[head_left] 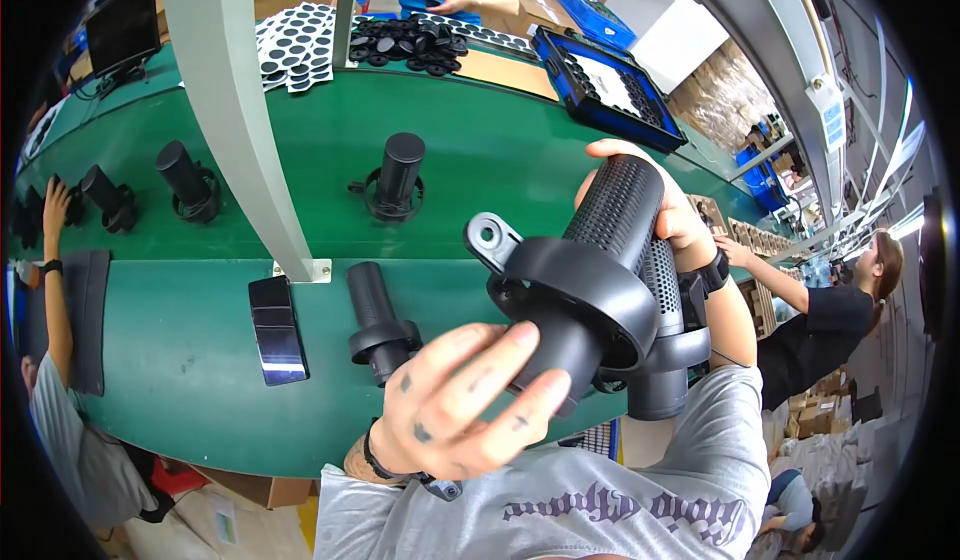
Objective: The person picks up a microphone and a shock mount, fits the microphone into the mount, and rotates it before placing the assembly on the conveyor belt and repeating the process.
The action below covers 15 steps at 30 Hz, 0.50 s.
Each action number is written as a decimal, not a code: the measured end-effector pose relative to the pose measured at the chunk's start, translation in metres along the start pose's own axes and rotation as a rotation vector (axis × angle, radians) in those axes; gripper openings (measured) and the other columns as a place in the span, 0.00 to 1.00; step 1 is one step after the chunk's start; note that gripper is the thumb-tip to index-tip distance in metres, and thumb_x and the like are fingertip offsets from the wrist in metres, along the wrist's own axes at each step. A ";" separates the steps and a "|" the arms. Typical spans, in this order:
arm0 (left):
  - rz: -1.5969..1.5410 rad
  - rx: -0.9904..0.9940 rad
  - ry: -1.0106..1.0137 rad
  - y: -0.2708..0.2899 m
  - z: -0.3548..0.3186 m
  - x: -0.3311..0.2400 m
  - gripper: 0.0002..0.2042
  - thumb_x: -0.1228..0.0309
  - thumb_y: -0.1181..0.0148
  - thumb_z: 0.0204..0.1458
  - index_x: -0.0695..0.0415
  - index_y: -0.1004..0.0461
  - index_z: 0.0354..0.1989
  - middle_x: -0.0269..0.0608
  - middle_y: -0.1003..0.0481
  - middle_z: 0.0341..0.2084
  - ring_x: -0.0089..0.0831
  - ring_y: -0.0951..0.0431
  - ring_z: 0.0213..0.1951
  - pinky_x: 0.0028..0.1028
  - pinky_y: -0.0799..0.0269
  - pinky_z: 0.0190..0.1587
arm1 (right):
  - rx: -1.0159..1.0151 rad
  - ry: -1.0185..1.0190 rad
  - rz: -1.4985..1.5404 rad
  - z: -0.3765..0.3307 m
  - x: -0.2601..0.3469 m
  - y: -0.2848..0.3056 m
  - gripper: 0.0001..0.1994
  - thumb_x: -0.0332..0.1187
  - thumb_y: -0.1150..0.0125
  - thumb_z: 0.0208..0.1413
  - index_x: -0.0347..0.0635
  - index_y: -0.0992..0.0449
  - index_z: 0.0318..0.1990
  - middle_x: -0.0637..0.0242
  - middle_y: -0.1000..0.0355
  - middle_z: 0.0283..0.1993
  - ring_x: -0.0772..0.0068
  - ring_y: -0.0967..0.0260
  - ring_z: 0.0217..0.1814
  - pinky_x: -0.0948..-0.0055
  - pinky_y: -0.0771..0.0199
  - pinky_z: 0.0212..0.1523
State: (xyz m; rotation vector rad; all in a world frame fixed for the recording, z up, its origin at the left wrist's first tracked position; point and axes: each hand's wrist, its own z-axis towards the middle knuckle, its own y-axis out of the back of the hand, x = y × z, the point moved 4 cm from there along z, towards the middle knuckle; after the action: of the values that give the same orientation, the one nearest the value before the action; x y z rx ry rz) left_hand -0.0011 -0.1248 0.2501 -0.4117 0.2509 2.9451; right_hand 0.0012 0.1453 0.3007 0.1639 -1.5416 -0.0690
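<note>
Close in front of me, tilted, is a black perforated cylinder with a wide ring collar (603, 265); a small slotted tab sticks out from its side. My left hand (465, 400) is closed round its smooth lower end. My right hand (680, 215) wraps the perforated upper end, its fingers partly hidden behind it. Just behind and right of it is a second perforated cylinder (657, 395) of the same kind, partly covered; I cannot tell whether my right hand touches it. A similar smooth-looking cylinder with a ring (372, 305) lies left of my left hand.
A phone (278, 330) lies on the green bench beside a grey post (230, 110). On the green belt beyond stand several ringed cylinders (401, 170). A co-worker's hand (56, 205) touches those at far left. Black round parts (410, 45) and a blue-black tray (610, 90) are opposite.
</note>
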 end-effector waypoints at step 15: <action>0.031 0.169 -0.166 -0.010 0.001 -0.018 0.08 0.67 0.37 0.38 0.40 0.28 0.29 0.11 0.25 0.42 0.34 0.34 0.46 0.32 0.38 0.35 | 0.055 -0.050 0.065 -0.002 -0.005 -0.015 0.53 0.57 0.27 0.35 0.31 0.46 0.63 0.58 0.30 0.43 0.72 0.29 0.42 0.75 0.28 0.43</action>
State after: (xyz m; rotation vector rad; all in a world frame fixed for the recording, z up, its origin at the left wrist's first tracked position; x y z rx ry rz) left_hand 0.0173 -0.1168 0.2546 -0.1414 0.4843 2.9358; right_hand 0.0041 0.1316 0.2938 0.1569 -1.5984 0.0213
